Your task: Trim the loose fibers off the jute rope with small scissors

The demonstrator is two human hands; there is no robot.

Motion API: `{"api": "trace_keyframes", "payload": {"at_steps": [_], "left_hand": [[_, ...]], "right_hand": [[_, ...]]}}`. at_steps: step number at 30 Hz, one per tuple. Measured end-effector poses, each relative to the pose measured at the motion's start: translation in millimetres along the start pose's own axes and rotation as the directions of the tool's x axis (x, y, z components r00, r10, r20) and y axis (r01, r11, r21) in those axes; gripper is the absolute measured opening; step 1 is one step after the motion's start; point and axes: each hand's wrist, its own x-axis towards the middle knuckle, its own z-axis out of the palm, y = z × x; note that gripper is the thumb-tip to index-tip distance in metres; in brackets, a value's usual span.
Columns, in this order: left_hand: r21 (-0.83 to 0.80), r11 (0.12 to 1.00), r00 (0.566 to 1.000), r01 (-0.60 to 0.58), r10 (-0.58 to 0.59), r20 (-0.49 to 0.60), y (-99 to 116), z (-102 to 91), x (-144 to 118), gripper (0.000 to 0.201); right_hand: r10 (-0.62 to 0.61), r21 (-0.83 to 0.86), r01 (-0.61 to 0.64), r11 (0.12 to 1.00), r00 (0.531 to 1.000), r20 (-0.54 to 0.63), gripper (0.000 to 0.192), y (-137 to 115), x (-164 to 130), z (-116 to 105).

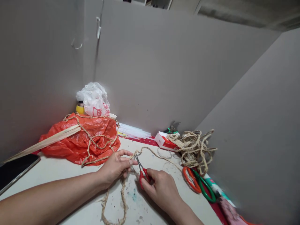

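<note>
Cutting jute rope at desk's middle.
My left hand pinched the jute rope; my right hand gripped small red scissors, blades open.

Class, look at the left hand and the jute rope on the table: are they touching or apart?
Touching. The head view shows the left hand pinching the jute rope between its fingers, beside the small red scissors held in the right hand.
</note>
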Motion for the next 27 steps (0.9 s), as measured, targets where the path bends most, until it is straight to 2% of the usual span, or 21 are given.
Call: {"api": "trace_keyframes", "payload": {"at_steps": [3, 7, 10, 12, 15, 18, 20, 23, 25, 27], "left_hand": [[-0.013, 1.000, 1.000, -0.013, 0.014, 0.020, -5, -2.6, 2, 0.040], [0.001, 1.000, 0.999, -0.016, 0.016, -0.044, -7, -3.8, 6, 0.033], [0.067, 0.997, 0.997, -0.036, 0.040, -0.071, -7, -3.7, 6, 0.029], [0.134, 0.989, 0.997, -0.055, 0.062, -0.045, -8, -3.2, 5, 0.024], [0.250, 0.962, 0.994, -0.110, 0.107, 0.027, -10, -2.1, 0, 0.018], [0.420, 0.875, 0.971, -0.240, 0.217, 0.103, -13, -1.0, -6, 0.012], [0.531, 0.779, 0.942, -0.334, 0.296, 0.158, -14, -0.5, -10, 0.012], [0.603, 0.685, 0.911, -0.408, 0.350, 0.219, -15, 0.9, -14, 0.014], [0.570, 0.729, 0.925, -0.380, 0.317, 0.212, -15, 2.8, -16, 0.015], [0.464, 0.840, 0.959, -0.280, 0.221, 0.177, -13, 5.2, -15, 0.018]], "right_hand": [[0.032, 0.064, -0.032, 0.997, 0.999, 0.002, 0.027, 6, 1, 4], [0.009, 0.193, -0.004, 0.981, 1.000, -0.026, 0.027, 12, 2, 8], [0.002, 0.399, 0.014, 0.917, 0.999, -0.039, 0.033, 11, 2, 10], [0.078, 0.599, -0.047, 0.799, 0.997, -0.026, 0.038, 7, 2, 10], [0.226, 0.825, -0.223, 0.520, 0.967, 0.119, 0.038, -2, 3, 8], [0.235, 0.908, -0.331, 0.255, 0.932, 0.274, 0.037, -11, 4, 8], [0.210, 0.928, -0.351, 0.127, 0.924, 0.320, 0.036, -14, 5, 9], [0.187, 0.936, -0.350, 0.030, 0.922, 0.339, 0.037, -16, 6, 10], [0.192, 0.946, -0.323, 0.009, 0.929, 0.315, 0.036, -16, 7, 8], [0.211, 0.956, -0.293, 0.000, 0.935, 0.286, 0.033, -16, 8, 5]]}}
